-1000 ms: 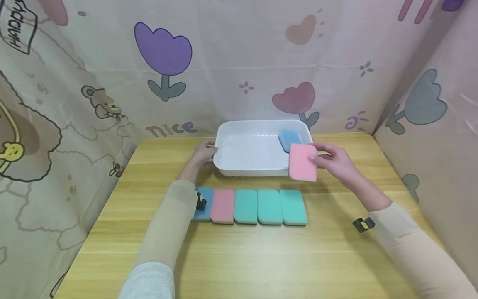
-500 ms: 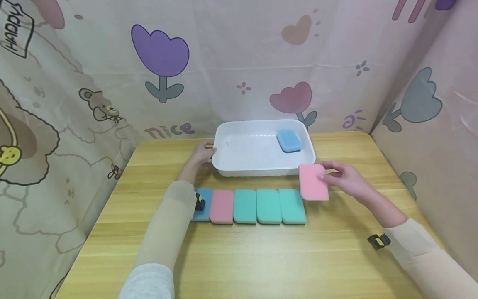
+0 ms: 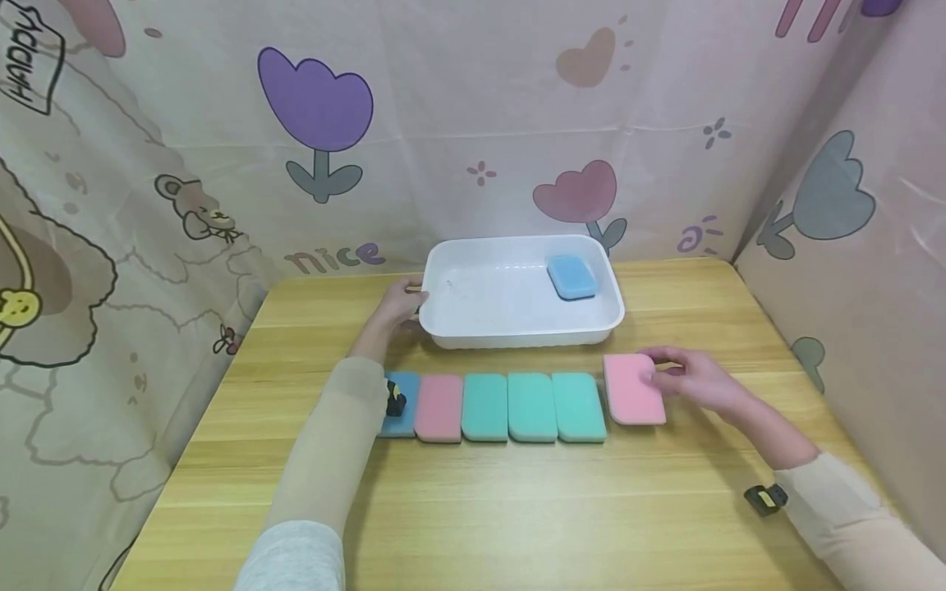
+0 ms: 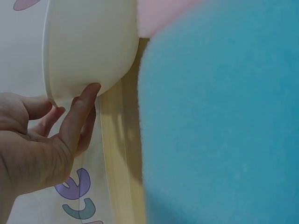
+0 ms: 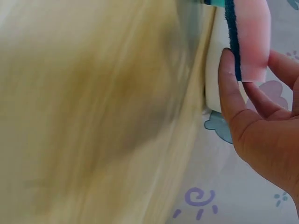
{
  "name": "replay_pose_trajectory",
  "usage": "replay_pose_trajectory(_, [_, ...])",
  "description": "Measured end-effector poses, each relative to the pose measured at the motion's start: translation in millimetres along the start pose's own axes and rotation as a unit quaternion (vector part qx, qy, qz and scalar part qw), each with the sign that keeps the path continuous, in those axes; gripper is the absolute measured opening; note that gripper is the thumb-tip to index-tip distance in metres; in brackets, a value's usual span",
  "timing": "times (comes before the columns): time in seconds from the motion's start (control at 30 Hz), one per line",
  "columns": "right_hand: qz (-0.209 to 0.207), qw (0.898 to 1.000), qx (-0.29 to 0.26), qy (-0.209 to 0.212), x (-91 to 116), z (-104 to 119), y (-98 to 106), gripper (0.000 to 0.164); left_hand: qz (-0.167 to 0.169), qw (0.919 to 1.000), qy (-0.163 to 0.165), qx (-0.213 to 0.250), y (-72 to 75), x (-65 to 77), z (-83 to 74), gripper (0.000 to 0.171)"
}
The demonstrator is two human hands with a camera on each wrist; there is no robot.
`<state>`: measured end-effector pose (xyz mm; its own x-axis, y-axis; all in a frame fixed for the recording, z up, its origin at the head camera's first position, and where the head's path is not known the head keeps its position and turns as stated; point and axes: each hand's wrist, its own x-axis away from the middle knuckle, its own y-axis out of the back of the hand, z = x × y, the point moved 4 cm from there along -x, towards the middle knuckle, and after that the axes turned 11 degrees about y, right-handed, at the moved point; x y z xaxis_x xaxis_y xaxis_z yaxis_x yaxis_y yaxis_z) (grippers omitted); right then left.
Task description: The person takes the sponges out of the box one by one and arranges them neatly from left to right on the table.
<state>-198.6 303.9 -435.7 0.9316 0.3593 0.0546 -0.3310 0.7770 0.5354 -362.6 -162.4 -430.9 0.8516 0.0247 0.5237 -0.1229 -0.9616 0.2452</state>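
My right hand (image 3: 698, 379) pinches a pink scouring sponge (image 3: 628, 390) by its right edge, just right of a row of sponges. In the right wrist view, the held sponge (image 5: 252, 42) shows a dark scouring layer along one side, between thumb and fingers. My left hand (image 3: 397, 305) holds the left end of a white plastic basin (image 3: 517, 339); the left wrist view shows the thumb at the rim and fingers against the wall. Inside the basin, toward its right, lies a blue sponge (image 3: 571, 277).
Across the wooden table (image 3: 517, 525) runs a row: a blue sponge (image 3: 402, 425) partly behind my left forearm, a pink sponge (image 3: 439, 409), then three teal sponges (image 3: 532, 408) side by side. A printed curtain (image 3: 458, 107) stands behind the table and along both sides.
My right hand has carried the pink sponge from over the basin's front right corner toward me and rightward, down beside the row's right end. The left hand stays on the basin.
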Motion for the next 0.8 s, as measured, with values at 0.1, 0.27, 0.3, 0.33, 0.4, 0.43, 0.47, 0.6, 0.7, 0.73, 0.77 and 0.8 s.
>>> replay_pose_trajectory(0.1, [0.013,1.0,0.004,-0.004,0,-5,-3,0.064,0.0,1.0,0.003,0.002,0.1,-1.0,0.5,0.051])
replay_pose_trajectory(0.27, [0.02,1.0,0.001,0.001,1,-8,-9,0.064,-0.003,1.0,0.005,-0.001,-0.1,-0.9,0.4,0.05])
replay_pose_trajectory(0.3, [0.021,1.0,0.002,0.001,1,-8,-10,0.063,-0.004,1.0,0.004,-0.003,-0.2,-0.5,0.3,0.05])
replay_pose_trajectory(0.33, [0.022,1.0,0.002,0.001,1,-8,-11,0.063,-0.003,1.0,0.004,-0.002,-0.1,-0.2,0.5,0.05])
replay_pose_trajectory(0.4, [0.025,1.0,0.006,-0.001,0,-9,-13,0.063,-0.003,1.0,0.003,-0.002,0.2,-0.6,0.7,0.049])
replay_pose_trajectory(0.43, [0.026,1.0,0.012,-0.002,0,-9,-14,0.063,-0.001,1.0,0.002,0.0,0.6,-0.9,0.9,0.05])
replay_pose_trajectory(0.47, [0.028,1.0,0.013,-0.005,-1,-9,-15,0.062,0.0,1.0,0.002,0.003,0.8,-1.4,1.0,0.05])
replay_pose_trajectory(0.6, [0.03,0.999,0.014,-0.021,-2,-8,-17,0.062,0.002,1.0,0.002,0.007,1.0,-1.2,0.8,0.05])
replay_pose_trajectory(0.7, [0.034,0.999,0.017,-0.027,-3,-6,-19,0.062,0.003,1.0,0.002,0.009,0.8,-0.4,0.7,0.05])
replay_pose_trajectory(0.73, [0.034,0.999,0.02,-0.028,-3,-6,-19,0.062,0.003,0.9999,0.001,0.01,1.0,-0.5,0.7,0.049])
replay_pose_trajectory(0.77, [0.037,0.999,0.023,-0.025,-3,-5,-20,0.062,0.003,0.9999,0.002,0.01,0.8,-0.4,0.8,0.049])
replay_pose_trajectory(0.8, [0.038,0.999,0.022,-0.024,-3,-5,-21,0.062,0.003,0.9999,0.001,0.011,0.7,-0.4,0.8,0.049])
